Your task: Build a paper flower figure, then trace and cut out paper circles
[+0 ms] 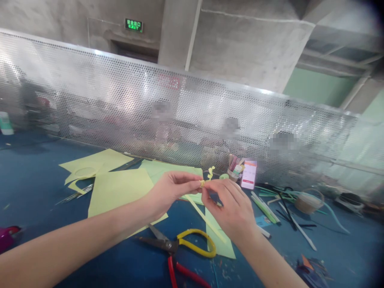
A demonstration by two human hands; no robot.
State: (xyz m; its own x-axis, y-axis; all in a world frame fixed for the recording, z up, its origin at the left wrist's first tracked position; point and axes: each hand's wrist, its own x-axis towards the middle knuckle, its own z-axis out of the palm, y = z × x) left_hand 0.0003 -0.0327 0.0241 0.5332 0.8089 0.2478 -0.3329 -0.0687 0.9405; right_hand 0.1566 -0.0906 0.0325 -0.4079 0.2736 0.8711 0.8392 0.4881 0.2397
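Observation:
My left hand (177, 190) and my right hand (231, 204) meet above the table, fingertips pinched together on a small piece of yellow paper (202, 183). A curly yellow paper strip (211, 173) sticks up just beyond my right fingers; whether it joins the pinched piece I cannot tell. Below my hands lie open scissors (171, 245) with one yellow and one red handle. A narrow pale yellow strip (207, 219) runs slantwise under my hands, partly over a light green sheet (223, 240). Left of them, a large yellow sheet (120, 192) rests on the table.
More cut yellow paper (105, 160) lies at the back left. A phone (249, 175) leans beside a cup of sticks (234, 173). Pens (265, 208), pipe cleaners (288, 210) and a small basket (307, 202) are on the right. A perforated metal screen (126, 104) borders the blue table (99, 260).

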